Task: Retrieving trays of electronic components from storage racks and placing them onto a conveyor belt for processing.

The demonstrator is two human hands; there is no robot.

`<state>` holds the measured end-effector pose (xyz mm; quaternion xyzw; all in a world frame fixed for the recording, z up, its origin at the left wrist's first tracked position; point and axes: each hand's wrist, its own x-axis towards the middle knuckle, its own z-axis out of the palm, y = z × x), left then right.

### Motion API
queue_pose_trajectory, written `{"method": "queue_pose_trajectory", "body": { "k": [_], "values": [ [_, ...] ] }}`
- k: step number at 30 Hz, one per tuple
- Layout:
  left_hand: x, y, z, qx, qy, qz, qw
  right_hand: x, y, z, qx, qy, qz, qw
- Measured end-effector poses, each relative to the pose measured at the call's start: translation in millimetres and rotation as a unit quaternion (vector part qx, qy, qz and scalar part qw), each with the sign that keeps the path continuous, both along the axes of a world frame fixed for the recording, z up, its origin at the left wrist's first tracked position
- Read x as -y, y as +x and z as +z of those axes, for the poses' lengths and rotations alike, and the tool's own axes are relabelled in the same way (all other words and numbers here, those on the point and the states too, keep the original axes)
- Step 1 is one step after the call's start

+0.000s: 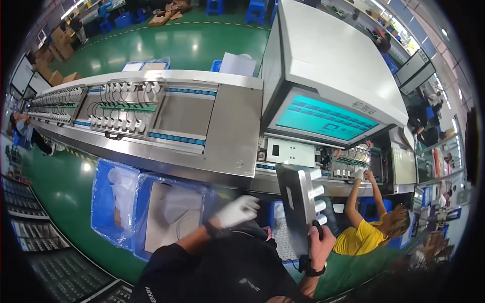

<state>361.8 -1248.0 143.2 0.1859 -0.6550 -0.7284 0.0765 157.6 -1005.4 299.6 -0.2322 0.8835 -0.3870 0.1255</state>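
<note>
My right hand [321, 245] is bare and grips the black handle of a metal tray [297, 204], which is tilted up on its side. Several white cylindrical pieces [317, 191] stick out from the tray's right face. My left hand [237, 211] wears a white glove and holds nothing. Its fingers are partly stretched out, in front of the conveyor's near edge and apart from the tray. A similar tray with white plugs and black cables [121, 108] lies on the conveyor [230, 134] at the left.
Blue bins [113, 202] lined with plastic stand below the conveyor at the left. A large white machine [338, 55] with a lit cyan screen [323, 118] rises over the line. To my right, a co-worker in a yellow shirt [361, 237] reaches to another tray.
</note>
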Motion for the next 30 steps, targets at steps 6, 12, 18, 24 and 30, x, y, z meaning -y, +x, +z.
{"method": "queue_pose_trajectory", "body": {
  "k": [6, 12, 18, 24, 30],
  "values": [
    [-93, -63, 46, -0.13, 0.44, -0.003, 0.888, 19, 19, 43, -0.084, -0.041, 0.164, 0.982],
    [-84, -5, -5, -0.215, 0.19, 0.035, 0.957, 58, 45, 42, -0.234, -0.059, 0.405, 0.882],
    [-68, 27, -48, -0.437, 0.453, 0.154, 0.762, 126, 91, 5, -0.235, -0.068, 0.526, 0.815],
    [-27, 76, -68, -0.34, 0.44, 0.359, 0.749, 198, 151, -76, -0.262, -0.073, 0.597, 0.755],
    [56, 134, -69, -0.142, 0.397, 0.482, 0.768, 276, 194, -140, -0.253, -0.033, 0.672, 0.695]
  ]
}}
